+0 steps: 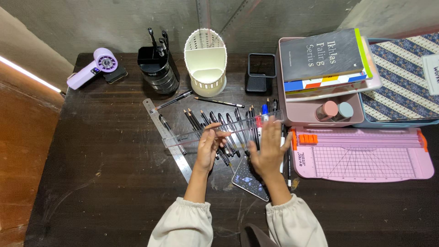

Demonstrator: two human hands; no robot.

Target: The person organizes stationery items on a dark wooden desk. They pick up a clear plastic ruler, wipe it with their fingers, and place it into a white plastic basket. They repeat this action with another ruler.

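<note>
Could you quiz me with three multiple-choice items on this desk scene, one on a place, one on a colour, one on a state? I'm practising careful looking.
1. Where is the cream perforated pen holder?
A. back of the table, right of the black holder
B. on the paper cutter
C. by the sleeves

2. What colour is the paper cutter?
A. green
B. pink
C. black

3. What is the state of the clear ruler?
A. standing in a holder
B. under the book
C. held by both hands over the pens

Answers: 1 A, it stands beside the black holder. 2 B, its body is pink. 3 C, left hand and right hand grip it above the pens.
</note>
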